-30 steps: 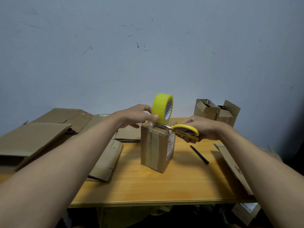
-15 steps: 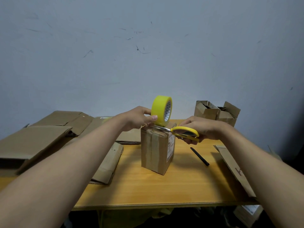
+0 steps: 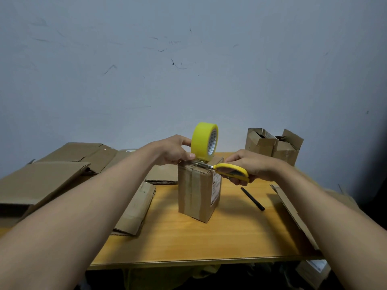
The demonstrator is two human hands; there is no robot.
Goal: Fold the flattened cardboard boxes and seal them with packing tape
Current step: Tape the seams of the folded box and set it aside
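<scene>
Holding the yellow tape roll [image 3: 204,141] upright on its edge with my left hand [image 3: 174,150], fingers curled around its lower side, just above the top of the folded box [image 3: 199,191]. Box stands upright mid-table [image 3: 209,237], brown tape strip running down its near face, label on its right face. My right hand [image 3: 250,167] grips the yellow-handled scissors [image 3: 227,172], fingers wrapped round the handles; blades point left over the box top, under the roll. Can't tell how far the blades are apart. Flattened boxes [image 3: 62,168] lie stacked at left, another flat piece [image 3: 136,210] beside the box. Black pen [image 3: 252,198] lies right of the box. Two open boxes [image 3: 274,146] at far right corner.
</scene>
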